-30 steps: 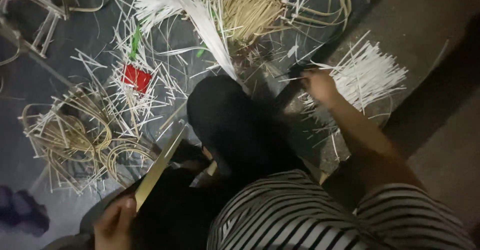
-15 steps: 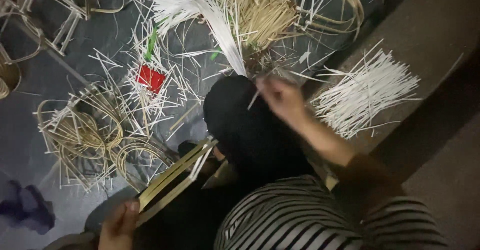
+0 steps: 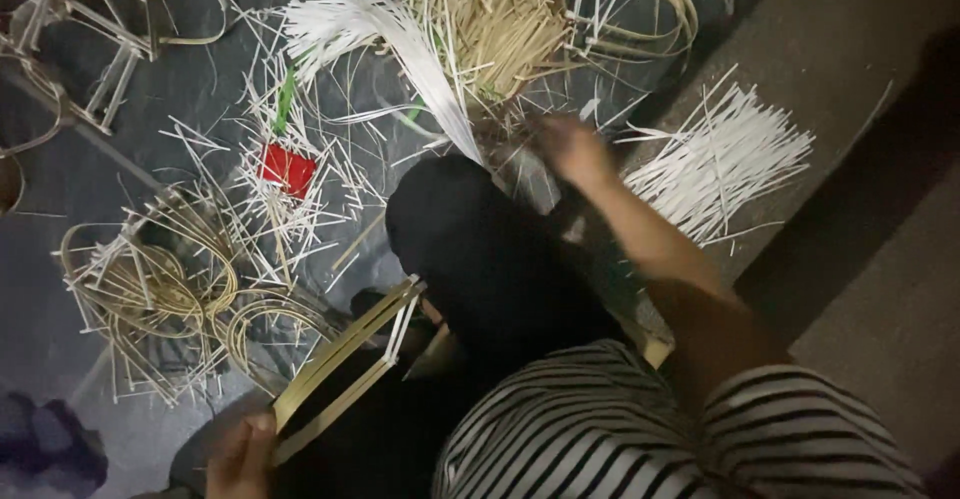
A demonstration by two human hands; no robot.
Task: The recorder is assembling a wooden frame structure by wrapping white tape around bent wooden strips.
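Left hand [image 3: 240, 456]: fingers curled round the lower end of a flat bamboo frame [image 3: 340, 364], which slants up toward the knee. Right hand [image 3: 575, 149]: blurred, over the scattered splints; finger state not discernible. White stick pile [image 3: 725, 164] just right of it. Coiled cane hoops [image 3: 160, 279] lie left; red square [image 3: 288, 169] among strips.

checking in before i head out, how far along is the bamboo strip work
Done: a neat pile of cut white strips lies on the right, and coiled strip rings sit on the dark sheet. In hand: the left hand grips a flat bamboo frame; the right hand, blurred, reaches toward the loose strips. Left: scattered strips and a tan bundle.
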